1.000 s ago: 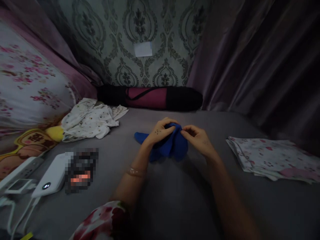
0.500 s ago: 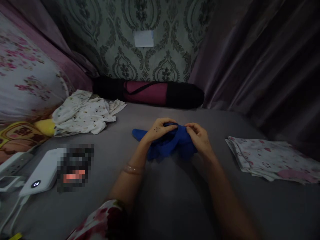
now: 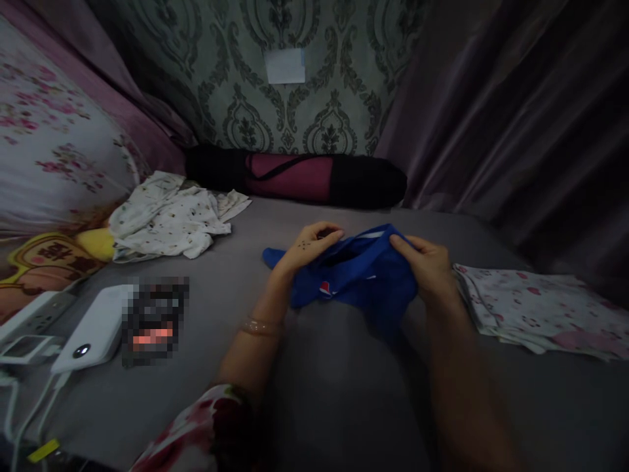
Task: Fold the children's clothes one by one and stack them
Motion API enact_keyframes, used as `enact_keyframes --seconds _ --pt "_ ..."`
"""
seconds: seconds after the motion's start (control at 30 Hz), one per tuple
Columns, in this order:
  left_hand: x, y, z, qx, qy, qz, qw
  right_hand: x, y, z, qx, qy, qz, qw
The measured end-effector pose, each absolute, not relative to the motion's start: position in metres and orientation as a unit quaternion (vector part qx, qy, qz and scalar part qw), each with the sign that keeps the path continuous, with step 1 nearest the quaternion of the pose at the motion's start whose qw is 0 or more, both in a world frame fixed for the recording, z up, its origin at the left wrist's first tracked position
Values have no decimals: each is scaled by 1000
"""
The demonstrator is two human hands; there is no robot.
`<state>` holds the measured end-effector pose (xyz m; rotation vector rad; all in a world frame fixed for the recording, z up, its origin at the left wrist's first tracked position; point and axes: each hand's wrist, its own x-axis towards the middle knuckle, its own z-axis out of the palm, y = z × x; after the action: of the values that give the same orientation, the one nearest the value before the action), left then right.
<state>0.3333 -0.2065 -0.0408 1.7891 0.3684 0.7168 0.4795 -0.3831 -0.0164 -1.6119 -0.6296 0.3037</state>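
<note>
A blue garment (image 3: 354, 278) hangs bunched between my hands, its opening stretched into a slot with a pale strip along the far inner edge. A small red and white mark shows on its front; whether it is a top or bottoms I cannot tell. My left hand (image 3: 312, 248) is closed on the left end of the opening, with part of the cloth poking out behind the wrist. At the right end, my right hand (image 3: 426, 261) pinches the edge between thumb and fingers.
Folded printed cloth (image 3: 535, 308) lies right; a crumpled white printed garment (image 3: 170, 216) lies left. A black and maroon long bag (image 3: 289, 176) rests against the wall. At the left are a white power bank (image 3: 95, 328) with cables, a power strip (image 3: 37, 318) and a blurred-out item (image 3: 154, 321).
My right hand has moved right, away from the left, drawing the blue garment's opening wider. The red and white mark now shows. My left hand stays nearly in place.
</note>
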Motion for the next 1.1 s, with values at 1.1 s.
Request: enact_keyframes --seconds 1.1 --pt "338 -203 -65 828 78 213 513 521 -409 -18 -702 -180 143 674"
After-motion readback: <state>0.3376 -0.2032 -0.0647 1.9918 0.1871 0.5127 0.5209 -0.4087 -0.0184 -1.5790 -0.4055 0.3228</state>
